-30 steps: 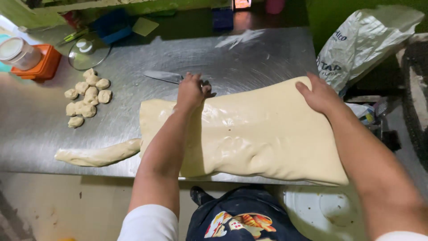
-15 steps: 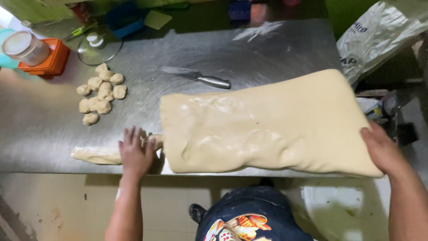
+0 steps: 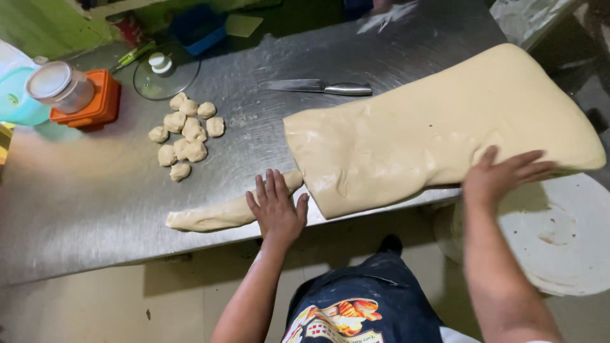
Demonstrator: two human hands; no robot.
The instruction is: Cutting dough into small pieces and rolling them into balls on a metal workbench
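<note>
On steel table (image 3: 95, 209), dough sheet (image 3: 432, 127) between flat hands, right hand (image 3: 502, 174) touching

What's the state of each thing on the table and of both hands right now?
Dough sheet: spread flat, near edge overhanging the table.
Dough strip: lying at the table's front edge.
Dough pieces: loose cluster, cut small.
Knife: lying flat, unheld.
Glass lid: off, lying flat.
Left hand: open, fingers spread, on the strip.
Right hand: open, palm down on the sheet's edge.
</note>
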